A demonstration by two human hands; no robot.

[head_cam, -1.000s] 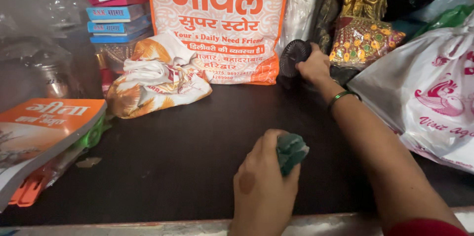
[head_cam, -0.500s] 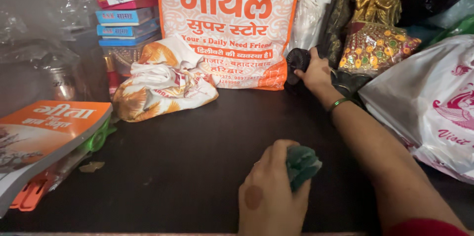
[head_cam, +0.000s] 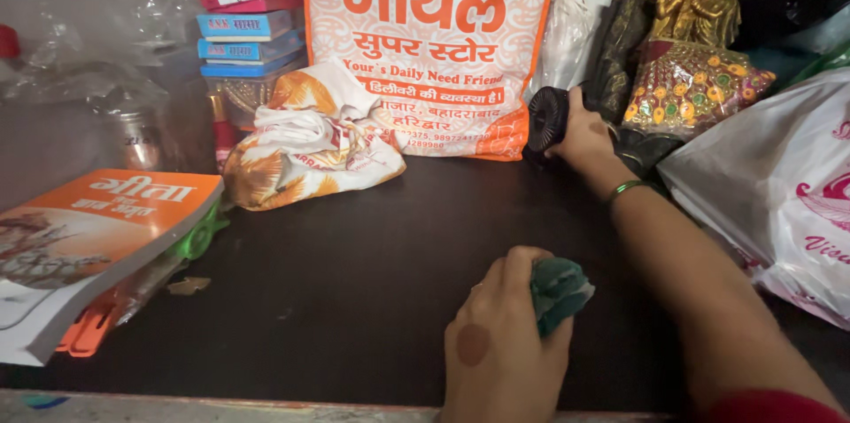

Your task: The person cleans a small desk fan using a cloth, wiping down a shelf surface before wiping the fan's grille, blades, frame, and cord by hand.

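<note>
Two hands busy (orange-and-white bag [head_cam: 434, 42] behind): left hand [head_cam: 505, 343] grips green cloth [head_cam: 558, 290].

The left hand [head_cam: 500, 348] sits near, at the bottom centre, its back turned up and its fingers curled into a closed fist. The right arm stretches far and leftward from the lower right; the right hand [head_cam: 586, 132] is cupped, fingers closed.

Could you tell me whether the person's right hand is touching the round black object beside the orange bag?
Touching. The head view shows the right hand with its thumb and fingers wrapped against the round black object, no gap between them.
</note>
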